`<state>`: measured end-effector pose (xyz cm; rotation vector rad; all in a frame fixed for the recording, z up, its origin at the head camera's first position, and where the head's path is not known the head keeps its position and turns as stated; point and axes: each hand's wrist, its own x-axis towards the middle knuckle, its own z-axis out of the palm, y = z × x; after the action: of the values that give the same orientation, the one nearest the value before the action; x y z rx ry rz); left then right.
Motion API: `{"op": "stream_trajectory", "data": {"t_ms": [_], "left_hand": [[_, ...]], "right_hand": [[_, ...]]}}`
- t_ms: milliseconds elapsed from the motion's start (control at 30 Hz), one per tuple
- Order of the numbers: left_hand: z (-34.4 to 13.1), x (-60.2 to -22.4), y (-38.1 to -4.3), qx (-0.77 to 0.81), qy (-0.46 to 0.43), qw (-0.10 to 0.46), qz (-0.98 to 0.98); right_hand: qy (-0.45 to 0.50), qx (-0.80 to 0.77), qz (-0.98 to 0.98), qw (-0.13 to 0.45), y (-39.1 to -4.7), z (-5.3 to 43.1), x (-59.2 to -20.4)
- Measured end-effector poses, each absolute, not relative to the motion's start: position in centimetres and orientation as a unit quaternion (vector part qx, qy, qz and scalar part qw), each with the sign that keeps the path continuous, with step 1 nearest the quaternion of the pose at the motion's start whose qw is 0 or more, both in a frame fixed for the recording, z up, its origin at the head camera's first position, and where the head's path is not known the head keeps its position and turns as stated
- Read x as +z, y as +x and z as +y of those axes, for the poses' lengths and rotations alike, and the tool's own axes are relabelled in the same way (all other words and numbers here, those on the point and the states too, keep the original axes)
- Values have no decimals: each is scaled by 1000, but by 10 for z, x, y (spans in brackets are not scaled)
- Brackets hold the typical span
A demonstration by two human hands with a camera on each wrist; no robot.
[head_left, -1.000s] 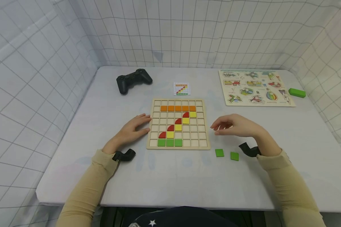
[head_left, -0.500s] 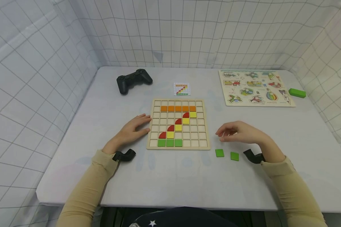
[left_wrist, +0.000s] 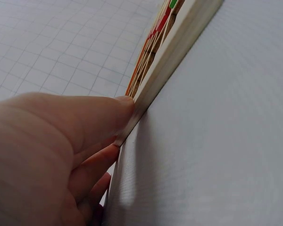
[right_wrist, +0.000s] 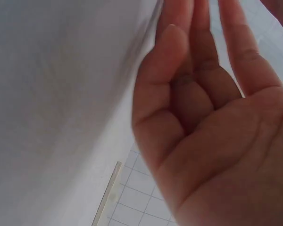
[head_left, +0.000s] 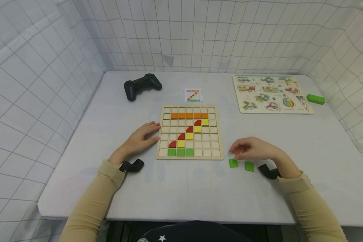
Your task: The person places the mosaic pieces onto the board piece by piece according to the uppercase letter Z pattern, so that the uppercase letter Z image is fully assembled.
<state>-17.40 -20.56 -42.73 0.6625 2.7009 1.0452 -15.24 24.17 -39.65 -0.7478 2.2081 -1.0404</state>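
A wooden grid board (head_left: 219, 134) lies mid-table, with orange and green squares in rows and a slanting line of yellow squares and red quarter-round tiles between. My left hand (head_left: 141, 137) touches the board's left edge with thumb and fingertips; the left wrist view has the thumb (left_wrist: 104, 115) against its rim. Over the table right of the board, my right hand (head_left: 255, 148) hovers with loosely bent fingers and nothing visible in them. Just below its fingertips lies one loose green square tile (head_left: 233, 163), and a second green tile (head_left: 249, 166) lies to the right.
A small pattern card (head_left: 193, 95) lies behind the board. At the back left is a black game controller (head_left: 143, 86). A picture puzzle board (head_left: 270, 93) and a green block (head_left: 316, 99) occupy the back right. White gridded sheets stand around the table.
My right hand has come down and toward the person, from beside the board's right edge to just over the loose green tiles. The left hand stays in place.
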Motion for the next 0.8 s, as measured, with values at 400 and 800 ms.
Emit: {"op": "stream_trajectory", "data": {"t_ms": [400,800], "left_hand": [[-205,-427,-174,345,221,87,908],[-205,-427,-174,348,217,91,908]], "right_hand": [[-277,-371,838,290,-149,240,-399],[-282,-340,855,272,-147,237,-402]]}}
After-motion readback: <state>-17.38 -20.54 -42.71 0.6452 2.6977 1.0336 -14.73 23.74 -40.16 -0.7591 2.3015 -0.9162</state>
